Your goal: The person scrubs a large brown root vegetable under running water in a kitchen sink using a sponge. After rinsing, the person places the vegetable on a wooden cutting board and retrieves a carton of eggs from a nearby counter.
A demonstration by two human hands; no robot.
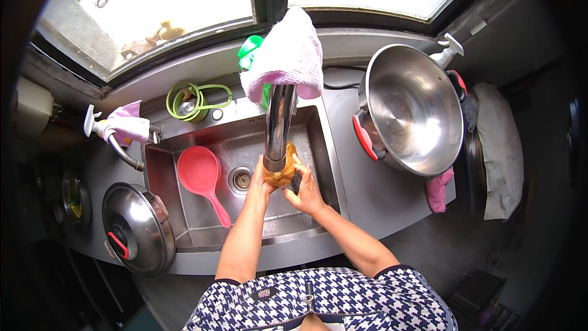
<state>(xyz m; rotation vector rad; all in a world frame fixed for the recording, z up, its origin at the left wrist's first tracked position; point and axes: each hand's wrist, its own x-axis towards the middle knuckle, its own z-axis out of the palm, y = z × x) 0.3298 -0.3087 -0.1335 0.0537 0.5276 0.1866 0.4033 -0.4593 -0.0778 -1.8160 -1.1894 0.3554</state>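
Observation:
Both hands are over the stainless steel sink (239,239), below the end of the chrome faucet (278,128). My left hand (262,178) grips the left side of an orange-brown item (281,175), perhaps a piece of squash or a cloth; the faucet partly hides it. My right hand (308,191) is at its right side, thumb and fingers apart, with a dark scouring pad or similar dark thing (296,181) by the palm. Left of the hands, a red plastic ladle (199,170) lies in the sink beside the drain strainer (241,180).
A large steel pot (413,110) stands on the right counter, near a pink cloth (439,191). At the left are a domed lid (133,230) and a spray bottle (93,122). A green holder (190,103) sits behind the sink. A pink towel (289,55) covers the faucet's top.

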